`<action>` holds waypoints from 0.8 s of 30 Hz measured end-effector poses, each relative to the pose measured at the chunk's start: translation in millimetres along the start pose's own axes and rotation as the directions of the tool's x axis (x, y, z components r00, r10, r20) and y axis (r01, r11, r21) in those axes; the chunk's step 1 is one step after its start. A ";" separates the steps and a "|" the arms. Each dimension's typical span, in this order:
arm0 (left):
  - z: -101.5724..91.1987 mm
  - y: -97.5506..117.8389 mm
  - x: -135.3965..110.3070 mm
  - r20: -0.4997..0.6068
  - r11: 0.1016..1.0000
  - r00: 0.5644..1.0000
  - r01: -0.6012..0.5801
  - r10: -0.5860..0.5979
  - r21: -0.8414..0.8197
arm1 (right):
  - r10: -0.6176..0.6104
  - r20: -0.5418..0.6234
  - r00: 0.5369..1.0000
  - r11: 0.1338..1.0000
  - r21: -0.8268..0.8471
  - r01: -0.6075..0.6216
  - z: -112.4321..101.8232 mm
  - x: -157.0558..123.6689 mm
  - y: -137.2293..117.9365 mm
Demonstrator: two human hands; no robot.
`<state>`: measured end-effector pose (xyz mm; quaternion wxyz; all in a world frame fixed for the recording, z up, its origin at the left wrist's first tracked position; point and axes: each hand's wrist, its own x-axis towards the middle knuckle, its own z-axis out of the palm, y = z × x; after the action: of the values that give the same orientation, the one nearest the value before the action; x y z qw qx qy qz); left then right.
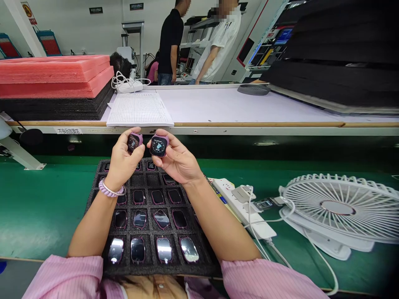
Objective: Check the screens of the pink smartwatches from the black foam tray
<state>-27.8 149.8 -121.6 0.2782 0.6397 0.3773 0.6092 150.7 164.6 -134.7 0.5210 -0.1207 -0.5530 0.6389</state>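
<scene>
A white wall (71, 31) backs the room. A green table (43, 207) runs below a white shelf (212, 108); 2 people (170, 39) stand beyond. The table carries a black tray (156, 269) and a white fan (368, 211). Above the tray's far end, the left hand (121, 160) pinches 1 watch (133, 143), the right hand (181, 162) another watch (158, 146).

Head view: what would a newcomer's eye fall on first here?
Probably the lit smartwatch in the right hand, near the centre, beside a second watch in the left hand. Below them, a black foam tray holds rows of similar devices. The white fan at the right and the red foam stack at the upper left would likely stand out next.
</scene>
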 end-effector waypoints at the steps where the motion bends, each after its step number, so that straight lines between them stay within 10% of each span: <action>1: 0.2 0.1 0.3 0.001 1.000 1.000 0.013 -0.013 -0.017 | -0.002 0.007 1.000 1.000 -0.002 0.002 -0.1 -0.1 0.2; 24: 4.7 0.0 1.6 -0.004 0.992 0.997 0.078 -0.079 -0.099 | 0.032 -0.011 0.999 0.996 0.080 -0.031 4.8 0.5 -1.0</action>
<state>-23.1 151.7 -121.2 0.3318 0.6074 0.3727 0.6181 147.5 162.1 -131.9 0.5188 -0.1124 -0.5216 0.6680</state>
